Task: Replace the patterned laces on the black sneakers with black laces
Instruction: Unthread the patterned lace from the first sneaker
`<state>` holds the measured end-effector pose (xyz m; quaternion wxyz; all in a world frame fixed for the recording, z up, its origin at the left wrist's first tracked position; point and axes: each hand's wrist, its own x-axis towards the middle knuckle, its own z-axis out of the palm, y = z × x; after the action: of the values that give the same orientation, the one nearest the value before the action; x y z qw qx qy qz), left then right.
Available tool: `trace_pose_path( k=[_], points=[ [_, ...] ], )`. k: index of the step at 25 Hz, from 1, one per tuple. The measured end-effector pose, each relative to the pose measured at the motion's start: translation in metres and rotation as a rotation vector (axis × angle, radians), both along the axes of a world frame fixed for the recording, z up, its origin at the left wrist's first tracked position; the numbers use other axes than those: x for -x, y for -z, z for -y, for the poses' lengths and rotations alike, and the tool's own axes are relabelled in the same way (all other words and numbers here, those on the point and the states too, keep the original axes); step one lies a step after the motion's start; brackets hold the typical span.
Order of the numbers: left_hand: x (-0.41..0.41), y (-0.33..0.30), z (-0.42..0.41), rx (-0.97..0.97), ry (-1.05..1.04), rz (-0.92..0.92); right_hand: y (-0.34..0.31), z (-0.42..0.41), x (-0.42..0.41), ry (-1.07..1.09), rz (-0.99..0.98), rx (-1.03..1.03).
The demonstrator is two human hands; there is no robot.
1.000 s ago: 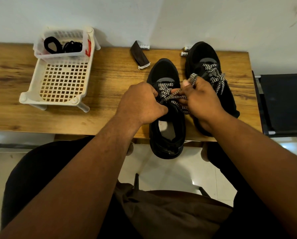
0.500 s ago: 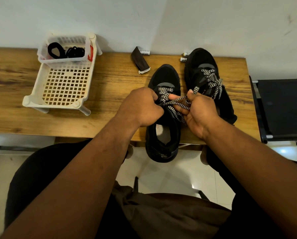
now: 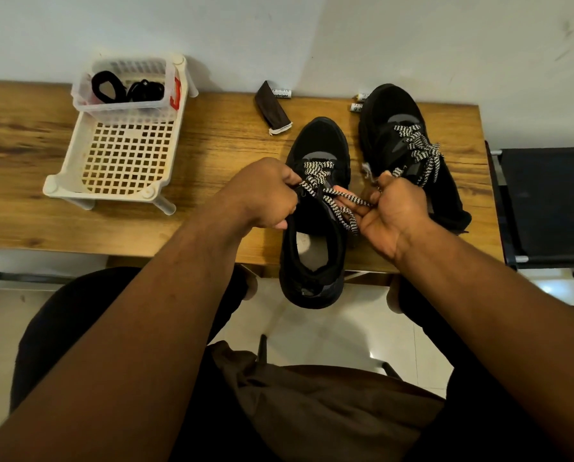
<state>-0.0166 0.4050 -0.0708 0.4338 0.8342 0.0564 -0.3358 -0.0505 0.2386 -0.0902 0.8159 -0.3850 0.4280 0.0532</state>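
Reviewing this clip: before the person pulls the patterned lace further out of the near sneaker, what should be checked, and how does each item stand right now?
1. Left hand holds the near sneaker at its lace area: ok.
2. Right hand pinches the patterned lace: ok.
3. Lace fully out of the eyelets: not ok, the upper rows remain threaded.
4. Sneaker well supported on the table: not ok, its heel overhangs the front edge.
5. Black laces at hand: ok, lying in the clear tub on the white rack.
6. Far sneaker unlaced: not ok, patterned lace in place.
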Motion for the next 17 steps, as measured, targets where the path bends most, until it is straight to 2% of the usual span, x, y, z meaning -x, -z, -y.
trace_pose_path(
  k=[3, 5, 8, 11, 14, 17],
  points=[
    [0.000, 0.004, -0.001, -0.013, -0.010, 0.048, -0.003, 0.003, -0.003, -0.095, 0.061, 0.153],
    [0.001, 0.006, 0.000, -0.102, 0.015, 0.157, -0.002, 0.004, -0.004, -0.227, 0.099, 0.382],
    [0.013, 0.007, 0.009, -0.323, 0.119, 0.437, 0.005, 0.010, -0.006, -0.357, 0.158, 0.779],
    [0.023, 0.006, 0.018, -0.396, 0.168, 0.721, 0.008, 0.015, -0.009, -0.405, 0.184, 0.985],
    [0.023, 0.011, 0.020, -0.442, 0.193, 0.758, 0.000, 0.018, -0.008, -0.555, 0.188, 1.137],
    [0.028, 0.018, 0.024, -0.509, 0.223, 0.805, -0.018, 0.020, -0.001, -0.615, 0.285, 1.518]
  ],
)
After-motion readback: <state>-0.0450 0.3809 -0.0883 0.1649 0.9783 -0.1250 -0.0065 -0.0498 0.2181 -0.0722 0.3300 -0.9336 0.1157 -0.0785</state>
